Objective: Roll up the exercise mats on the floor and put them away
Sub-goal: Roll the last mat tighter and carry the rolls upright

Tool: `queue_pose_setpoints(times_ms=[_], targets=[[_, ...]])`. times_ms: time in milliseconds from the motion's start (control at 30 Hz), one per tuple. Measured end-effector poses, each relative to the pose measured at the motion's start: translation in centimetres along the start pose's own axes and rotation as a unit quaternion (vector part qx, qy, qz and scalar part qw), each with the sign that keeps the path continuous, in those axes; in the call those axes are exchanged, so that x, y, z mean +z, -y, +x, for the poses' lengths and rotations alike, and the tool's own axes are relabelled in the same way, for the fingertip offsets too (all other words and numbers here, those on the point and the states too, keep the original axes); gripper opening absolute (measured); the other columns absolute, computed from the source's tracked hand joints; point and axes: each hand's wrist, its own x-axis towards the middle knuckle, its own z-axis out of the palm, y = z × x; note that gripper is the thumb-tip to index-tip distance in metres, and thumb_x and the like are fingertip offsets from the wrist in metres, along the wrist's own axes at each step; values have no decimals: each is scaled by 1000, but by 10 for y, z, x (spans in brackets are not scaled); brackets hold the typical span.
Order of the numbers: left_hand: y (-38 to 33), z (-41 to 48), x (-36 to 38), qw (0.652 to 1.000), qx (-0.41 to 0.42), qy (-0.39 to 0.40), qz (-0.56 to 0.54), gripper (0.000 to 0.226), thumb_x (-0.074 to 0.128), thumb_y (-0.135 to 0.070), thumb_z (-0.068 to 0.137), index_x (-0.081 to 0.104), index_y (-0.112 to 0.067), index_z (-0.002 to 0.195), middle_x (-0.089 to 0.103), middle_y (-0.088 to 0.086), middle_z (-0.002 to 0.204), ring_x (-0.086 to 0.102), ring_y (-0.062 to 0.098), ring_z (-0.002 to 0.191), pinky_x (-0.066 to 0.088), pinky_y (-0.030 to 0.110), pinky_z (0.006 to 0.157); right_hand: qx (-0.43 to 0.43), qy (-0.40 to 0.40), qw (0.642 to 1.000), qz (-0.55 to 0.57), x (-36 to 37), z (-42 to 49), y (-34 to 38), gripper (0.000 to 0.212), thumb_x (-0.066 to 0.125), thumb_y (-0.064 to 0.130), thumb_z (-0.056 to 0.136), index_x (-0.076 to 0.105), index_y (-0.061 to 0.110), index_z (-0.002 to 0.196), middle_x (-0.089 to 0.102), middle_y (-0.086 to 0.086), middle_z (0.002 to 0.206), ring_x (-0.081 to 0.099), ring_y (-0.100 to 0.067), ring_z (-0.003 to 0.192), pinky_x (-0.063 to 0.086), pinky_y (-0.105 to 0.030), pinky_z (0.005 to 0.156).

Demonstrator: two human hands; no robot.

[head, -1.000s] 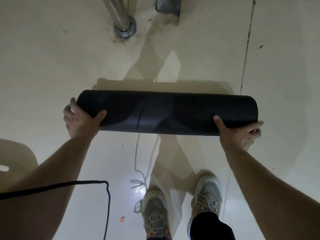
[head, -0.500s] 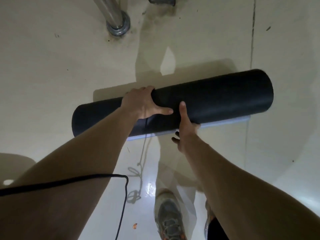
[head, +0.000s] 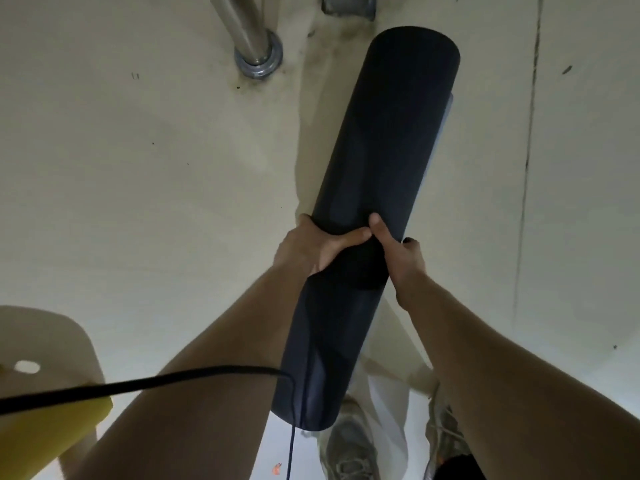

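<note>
A dark rolled-up exercise mat is held off the pale floor, lengthwise away from me, its far end toward the top of the view and its near end above my shoes. My left hand grips the roll's middle from the left, thumb across the top. My right hand grips the same spot from the right, thumb pressed on the roll beside the left thumb. The loose pale edge of the mat shows along the roll's right side.
A metal pole with a round base flange stands on the floor at the top, with a metal bracket to its right. A yellow object sits at lower left. A black cable crosses my left forearm. My shoes are below.
The roll has swung from lying crosswise to pointing away from me. Both hands moved from its ends to its middle and now hold it side by side.
</note>
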Motion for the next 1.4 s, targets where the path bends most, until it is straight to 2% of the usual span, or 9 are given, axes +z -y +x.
queue_pose_setpoints(times_ms=[133,367,567,700,800,900,1100,1233,1400], targets=[[15,5,-4,996,13,-1,-90,134,74,-90,36,41,-21,146,60,1,138,60,27,121,48,46,107,-45,-10,999,-26,13,-1,2,127,77,92,31,60,15,131,68,-1,122,67,-23,108,58,-40,95],[37,-28,-16,983,28,28,-177,122,85,-83,41,48,-26,142,65,-6,130,65,19,114,53,42,100,-64,57,996,-26,14,-43,-1,70,81,60,77,61,15,127,70,2,118,68,-14,100,59,-33,82],[63,-140,-68,968,-3,12,-251,117,89,-79,38,51,-31,137,69,-9,125,69,15,110,57,41,95,-110,74,986,-102,16,-158,24,61,84,56,75,69,16,119,76,1,111,73,-14,99,62,-39,88],[79,-243,-115,948,-23,-28,-315,101,91,-69,49,55,-25,133,70,-9,117,68,11,104,57,37,94,-118,117,972,-167,31,-258,48,84,79,73,55,70,16,117,77,1,108,74,-16,97,63,-39,85],[97,-330,-152,915,-35,-78,-394,78,94,-50,64,55,-21,126,69,-5,116,67,11,102,56,35,93,-138,164,954,-209,50,-344,61,68,83,65,64,71,15,109,77,-1,105,74,-22,97,62,-39,82],[126,-426,-193,874,-47,-134,-465,77,93,-48,67,53,-22,127,67,-7,116,66,11,102,53,29,89,-149,216,928,-264,75,-444,74,44,82,49,81,69,16,106,75,0,104,72,-18,93,59,-31,75],[194,-634,-281,776,-23,-247,-580,74,88,-42,76,54,-17,137,68,-1,125,67,15,108,53,22,87,-216,317,850,-361,144,-671,84,77,80,65,72,65,12,125,72,-3,115,70,-25,102,59,-43,92],[260,-760,-315,702,-21,-329,-631,82,91,-49,67,57,-19,136,71,-3,124,70,14,107,55,32,99,-258,378,784,-420,181,-819,54,102,80,70,48,58,18,133,69,-1,124,68,-26,106,58,-46,96],[357,-896,-331,650,-13,-387,-654,64,88,-38,77,58,-24,132,73,-6,118,73,9,101,57,24,89,-261,452,709,-475,223,-959,-8,90,86,70,54,62,23,127,72,4,117,71,-23,102,60,-43,90]])
